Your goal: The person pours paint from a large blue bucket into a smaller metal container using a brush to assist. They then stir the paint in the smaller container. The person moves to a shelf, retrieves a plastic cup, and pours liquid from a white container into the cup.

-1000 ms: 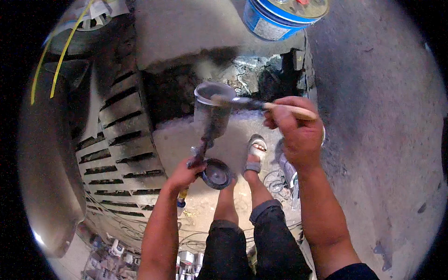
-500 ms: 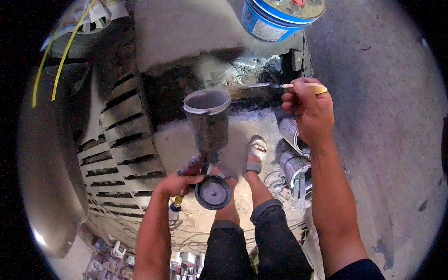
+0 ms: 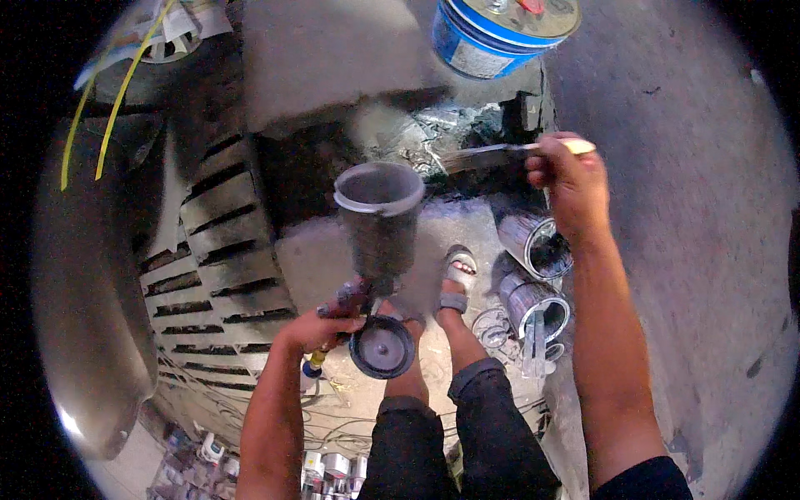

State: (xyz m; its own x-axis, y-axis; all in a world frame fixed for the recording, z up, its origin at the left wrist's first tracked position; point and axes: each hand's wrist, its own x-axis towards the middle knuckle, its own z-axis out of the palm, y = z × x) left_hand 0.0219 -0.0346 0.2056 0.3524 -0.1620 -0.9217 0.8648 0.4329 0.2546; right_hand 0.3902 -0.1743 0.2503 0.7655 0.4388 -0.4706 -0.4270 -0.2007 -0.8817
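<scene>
My left hand (image 3: pixel 321 331) is closed round the dark handle of a spray gun (image 3: pixel 354 298). On top of the gun stands its grey cup (image 3: pixel 382 242), upright and uncovered, with a pale rim; how full it is I cannot tell. A round black lid (image 3: pixel 382 347), its greyish inside facing up, is at the fingertips of the same hand. My right hand (image 3: pixel 573 183) grips a paintbrush (image 3: pixel 492 152) by its pale handle. The blurred bristles point left, to the right of the cup and apart from it.
Two paint-smeared metal cans (image 3: pixel 525 236) lie tipped below my right hand. A blue lidded bucket (image 3: pixel 479 52) stands at the far right. Slatted pallet-like boards (image 3: pixel 221 250) and a curved grey panel (image 3: pixel 92 292) fill the left. Hoses (image 3: pixel 333 433) run across the floor near my feet.
The paintbrush and my right hand have moved right, away from the cup's rim. The spray gun's cup has shifted slightly right, with my left hand still holding the gun.
</scene>
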